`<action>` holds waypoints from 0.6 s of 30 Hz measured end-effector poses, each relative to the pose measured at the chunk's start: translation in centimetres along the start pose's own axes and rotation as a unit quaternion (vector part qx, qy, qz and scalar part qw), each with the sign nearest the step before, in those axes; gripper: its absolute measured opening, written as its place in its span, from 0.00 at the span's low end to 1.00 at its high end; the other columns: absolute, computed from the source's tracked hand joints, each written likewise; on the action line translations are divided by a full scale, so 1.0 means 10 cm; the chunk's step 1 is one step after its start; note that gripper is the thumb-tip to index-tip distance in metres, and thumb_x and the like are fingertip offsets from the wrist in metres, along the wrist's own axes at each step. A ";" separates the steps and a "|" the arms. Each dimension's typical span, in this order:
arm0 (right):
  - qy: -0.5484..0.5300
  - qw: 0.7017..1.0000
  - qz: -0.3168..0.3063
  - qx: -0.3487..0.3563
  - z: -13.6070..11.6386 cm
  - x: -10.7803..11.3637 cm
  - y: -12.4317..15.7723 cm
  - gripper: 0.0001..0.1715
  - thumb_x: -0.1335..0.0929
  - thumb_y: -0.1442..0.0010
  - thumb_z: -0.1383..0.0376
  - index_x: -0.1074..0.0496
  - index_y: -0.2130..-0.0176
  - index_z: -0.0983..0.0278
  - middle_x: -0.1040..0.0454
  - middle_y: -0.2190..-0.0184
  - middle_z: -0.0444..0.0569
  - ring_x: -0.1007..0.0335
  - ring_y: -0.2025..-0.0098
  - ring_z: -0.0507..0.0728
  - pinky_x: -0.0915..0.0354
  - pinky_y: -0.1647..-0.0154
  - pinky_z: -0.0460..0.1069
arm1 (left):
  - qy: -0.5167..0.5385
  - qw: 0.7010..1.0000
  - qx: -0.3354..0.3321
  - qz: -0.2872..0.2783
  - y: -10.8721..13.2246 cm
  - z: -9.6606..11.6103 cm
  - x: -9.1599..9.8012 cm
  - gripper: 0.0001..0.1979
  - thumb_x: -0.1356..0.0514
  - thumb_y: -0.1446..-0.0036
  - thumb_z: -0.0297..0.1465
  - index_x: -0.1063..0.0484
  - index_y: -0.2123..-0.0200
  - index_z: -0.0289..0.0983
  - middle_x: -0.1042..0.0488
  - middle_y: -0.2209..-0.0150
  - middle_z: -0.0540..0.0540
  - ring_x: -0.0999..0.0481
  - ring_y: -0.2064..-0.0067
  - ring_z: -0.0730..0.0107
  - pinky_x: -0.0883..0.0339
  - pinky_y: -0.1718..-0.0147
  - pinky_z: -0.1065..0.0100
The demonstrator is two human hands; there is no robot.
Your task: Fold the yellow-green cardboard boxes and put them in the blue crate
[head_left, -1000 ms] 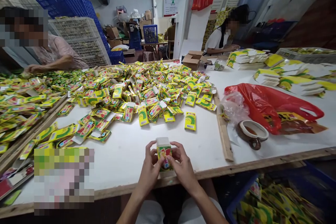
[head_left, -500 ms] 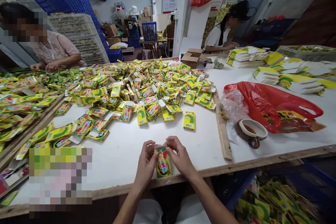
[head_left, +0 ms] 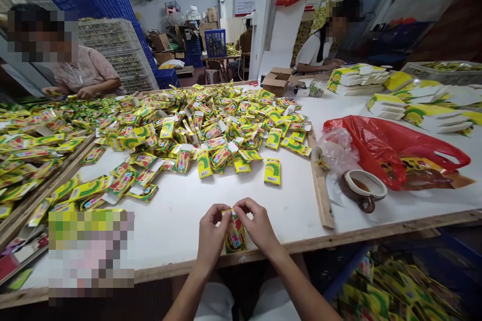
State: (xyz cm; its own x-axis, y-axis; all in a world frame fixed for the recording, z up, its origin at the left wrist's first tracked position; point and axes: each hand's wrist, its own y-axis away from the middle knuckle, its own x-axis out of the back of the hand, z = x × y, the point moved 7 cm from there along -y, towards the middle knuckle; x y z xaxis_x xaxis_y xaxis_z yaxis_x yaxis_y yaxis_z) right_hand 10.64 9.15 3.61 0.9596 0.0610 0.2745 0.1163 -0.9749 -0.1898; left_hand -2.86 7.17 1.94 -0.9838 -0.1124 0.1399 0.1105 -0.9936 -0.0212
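Near the table's front edge, a small yellow-and-green printed box (head_left: 235, 235) stands between my two hands. My left hand (head_left: 214, 228) pinches its upper left side, thumb on the printed face. At the upper right, my right hand (head_left: 259, 225) grips it with thumb and bent index finger. The fingertips of both hands meet close together at the box's top edge, and the fingers behind it are hidden. Beyond my hands, a single box (head_left: 272, 171) lies barcode side up, in front of a large pile of similar boxes (head_left: 211, 130).
A wooden strip (head_left: 321, 190) borders the work area on the right. Past it are a brown mug (head_left: 361, 185), a red plastic bag (head_left: 387, 145) and stacked flat cartons (head_left: 357, 80). A crate of boxes (head_left: 399, 286) stands low at right. Two people sit across the table.
My fingertips have drawn closer together over the box's top edge, where the pale flap no longer shows. The view has shifted slightly.
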 end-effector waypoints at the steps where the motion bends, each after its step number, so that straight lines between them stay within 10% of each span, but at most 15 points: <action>1: 0.003 1.000 -0.002 -0.003 0.00 0.00 -0.01 0.08 0.35 0.40 0.64 0.28 0.69 0.64 0.28 0.73 0.45 0.33 0.69 0.54 0.37 0.66 0.48 | -0.002 1.000 0.000 0.003 -0.01 0.01 0.00 0.09 0.41 0.45 0.37 0.29 0.67 0.36 0.27 0.71 0.48 0.30 0.68 0.69 0.36 0.68 0.71; 14: -0.090 0.995 -0.022 -0.038 0.17 -0.15 0.17 0.07 0.35 0.40 0.62 0.31 0.65 0.63 0.26 0.70 0.46 0.30 0.68 0.54 0.34 0.65 0.47 | 0.065 0.996 0.041 -0.038 0.12 -0.12 -0.03 0.11 0.40 0.46 0.36 0.27 0.64 0.34 0.22 0.64 0.43 0.24 0.61 0.64 0.32 0.61 0.66; 18: -0.029 0.997 0.060 -0.046 0.09 0.29 0.29 0.11 0.36 0.40 0.58 0.31 0.66 0.62 0.26 0.70 0.47 0.29 0.66 0.57 0.34 0.65 0.48 | -0.001 0.999 0.012 -0.039 -0.04 -0.03 0.00 0.13 0.44 0.42 0.38 0.29 0.60 0.35 0.24 0.62 0.42 0.25 0.60 0.64 0.32 0.59 0.64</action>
State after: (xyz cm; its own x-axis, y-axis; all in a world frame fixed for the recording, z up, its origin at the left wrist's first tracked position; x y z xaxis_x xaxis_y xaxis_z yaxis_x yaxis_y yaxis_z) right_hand 13.98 6.67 3.02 0.9787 -0.0469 0.1999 -0.0209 -0.9913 -0.1302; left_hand -2.99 7.55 1.65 -0.9893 -0.0343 0.1420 0.0366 -0.9992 0.0140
